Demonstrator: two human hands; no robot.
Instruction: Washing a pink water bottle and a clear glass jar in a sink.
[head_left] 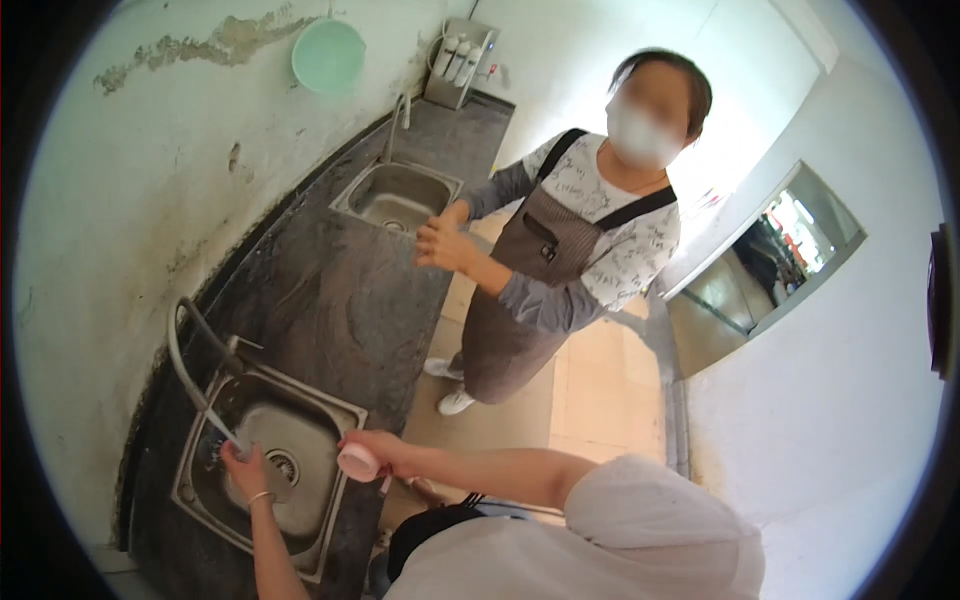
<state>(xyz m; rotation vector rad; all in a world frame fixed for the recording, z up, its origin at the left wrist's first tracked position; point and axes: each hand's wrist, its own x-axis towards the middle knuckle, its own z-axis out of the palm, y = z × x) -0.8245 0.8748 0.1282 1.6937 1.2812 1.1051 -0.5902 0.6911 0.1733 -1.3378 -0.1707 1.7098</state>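
Note:
My left hand (250, 478) is over the near steel sink (330, 520), in the stream from the curved tap (178, 345). Its fingers curl around something pale and shiny at the water; I cannot make out whether this is a thing or only water. A bracelet circles that wrist. Held in my right hand (388, 450), at the sink's right rim, is a pink cup-like container (358, 461) with its pale round end toward me. Water splashes beside my left fingers, above the basin and its drain (284, 467).
A dark stone counter (335, 310) runs along the stained wall to a second sink (395, 195) with its own tap. Beyond it stands a filter unit (461, 62); a green basin (328, 56) hangs above. A person in an apron (530, 290) stands beside the counter, hands together.

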